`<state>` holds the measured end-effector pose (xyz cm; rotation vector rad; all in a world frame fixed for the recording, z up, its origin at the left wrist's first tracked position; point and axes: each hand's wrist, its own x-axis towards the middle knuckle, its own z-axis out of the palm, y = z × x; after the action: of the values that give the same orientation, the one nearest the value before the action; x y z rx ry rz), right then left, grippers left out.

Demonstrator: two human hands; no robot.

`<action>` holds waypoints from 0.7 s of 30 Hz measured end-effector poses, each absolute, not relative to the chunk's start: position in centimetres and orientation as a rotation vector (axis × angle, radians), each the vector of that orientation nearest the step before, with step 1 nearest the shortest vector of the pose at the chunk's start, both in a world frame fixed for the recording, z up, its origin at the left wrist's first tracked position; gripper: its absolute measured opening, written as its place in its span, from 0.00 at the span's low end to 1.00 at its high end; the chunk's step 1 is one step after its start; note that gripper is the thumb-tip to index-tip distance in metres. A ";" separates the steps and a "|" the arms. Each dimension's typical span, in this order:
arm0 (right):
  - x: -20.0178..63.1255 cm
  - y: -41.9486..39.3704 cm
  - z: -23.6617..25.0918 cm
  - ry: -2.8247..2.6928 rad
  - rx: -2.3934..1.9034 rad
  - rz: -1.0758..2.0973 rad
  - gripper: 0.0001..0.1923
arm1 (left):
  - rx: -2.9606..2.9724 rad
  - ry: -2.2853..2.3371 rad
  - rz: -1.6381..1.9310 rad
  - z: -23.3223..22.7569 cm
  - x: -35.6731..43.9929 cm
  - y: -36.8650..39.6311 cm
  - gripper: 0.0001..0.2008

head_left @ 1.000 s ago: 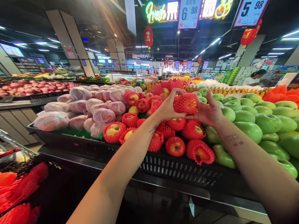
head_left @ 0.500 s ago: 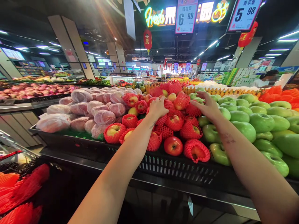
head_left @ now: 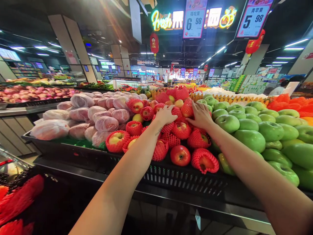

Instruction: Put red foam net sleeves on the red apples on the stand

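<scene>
A pile of red apples [head_left: 180, 155], most of them in red foam net sleeves, fills a black crate [head_left: 186, 179] in front of me. My left hand [head_left: 166, 115] rests palm down on the netted apples near the top of the pile. My right hand [head_left: 201, 115] lies flat beside it, fingers spread over a netted apple [head_left: 187, 109] on the heap. Neither hand lifts anything.
Green apples [head_left: 251, 138] are heaped to the right, plastic-wrapped pinkish fruit [head_left: 106, 123] to the left. Red net sleeves [head_left: 17, 199] lie in a cart at the lower left. Price signs [head_left: 194, 19] hang overhead. A person [head_left: 281, 88] stands at the far right.
One second ago both hands held a netted apple above the pile. It was set down on the heap, and both hands now rest flat on the apples.
</scene>
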<state>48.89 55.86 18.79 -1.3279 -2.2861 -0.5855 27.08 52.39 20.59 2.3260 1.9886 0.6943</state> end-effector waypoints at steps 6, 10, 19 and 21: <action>47.4 54.7 18.8 -2.321 -1.317 -0.694 0.36 | 2.302 1.972 0.739 20.5 27.0 52.1 0.35; 47.5 54.4 18.7 -2.315 -1.280 -0.703 0.29 | 2.287 1.961 0.780 20.4 26.9 52.0 0.35; 48.4 55.2 18.9 -2.302 -1.389 -0.582 0.35 | 2.340 1.807 1.136 19.9 26.9 53.1 0.37; 49.2 55.3 19.4 -2.200 -1.353 -0.563 0.41 | 2.364 1.701 1.420 20.1 26.9 53.1 0.31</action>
<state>49.19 55.32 19.38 -1.3533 -2.1997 -0.5633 26.85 53.09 20.08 2.3642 1.7006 1.4197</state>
